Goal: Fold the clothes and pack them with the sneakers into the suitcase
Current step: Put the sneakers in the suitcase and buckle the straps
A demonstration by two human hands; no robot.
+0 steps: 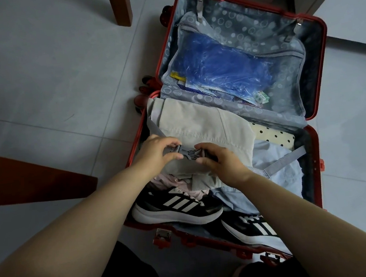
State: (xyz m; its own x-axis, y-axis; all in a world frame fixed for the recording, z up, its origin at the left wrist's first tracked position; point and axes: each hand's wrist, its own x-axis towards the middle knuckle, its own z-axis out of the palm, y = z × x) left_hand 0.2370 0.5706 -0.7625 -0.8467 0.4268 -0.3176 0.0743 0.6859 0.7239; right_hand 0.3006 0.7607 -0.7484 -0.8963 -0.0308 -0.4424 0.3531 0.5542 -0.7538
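From the head view, the left hand (156, 151) and right hand (219, 159) meet over the near half of the open red suitcase (315, 34). Each has thumb and curled fingers (170, 143) pinched on one end of the grey plastic buckle (189, 154), so both hands are closed on it rather than spread. Whether the two halves have clicked together cannot be told. Directly under the fingertips, and running away beyond them, lies a folded grey garment (198, 118). Out past the right wrist, the grey strap (281, 161) crosses a light blue garment (278, 173) toward the case wall. Below the palms, nearer the person, a pink garment (170, 180) is bunched, and nearer still sit the two black-and-white sneakers (175, 206), one behind the other along the near rim. The clothes look soft and springy — they will likely compress under the strap but puff back if it is slack, so pressing the pile down beside the buckle should help. The buckle is small, stiff and probably a little slippery, best pinched by its flat sides close to the webbing. The sneakers look light but firm-soled — better lifted by heel or sole.
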